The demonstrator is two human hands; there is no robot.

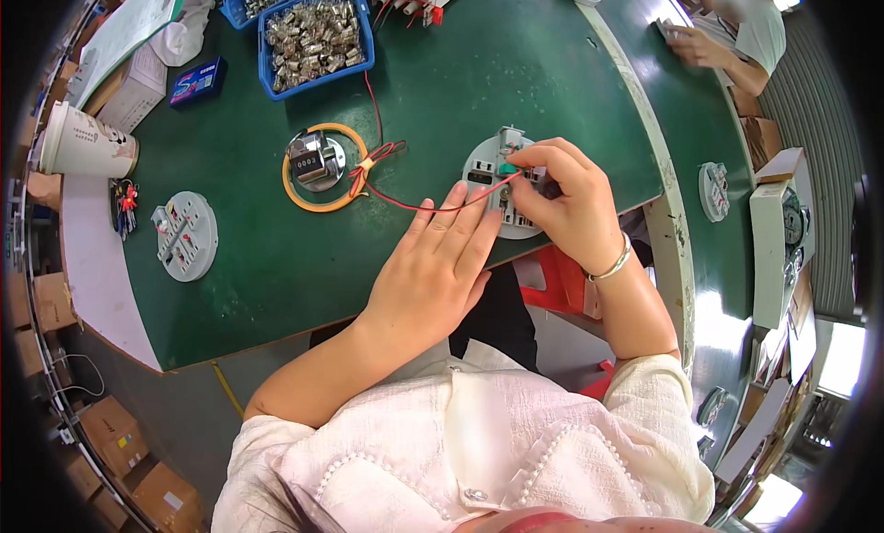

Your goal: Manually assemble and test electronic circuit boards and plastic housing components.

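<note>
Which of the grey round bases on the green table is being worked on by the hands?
The grey round base at the table's near edge, under both hands, with a red wire across it. The other lies untouched at the left.

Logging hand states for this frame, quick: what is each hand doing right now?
Left hand: open, fingers flat, fingertips on the red wire beside the round grey base.
Right hand: closed, pinching a small green-tipped part on that base.
</note>
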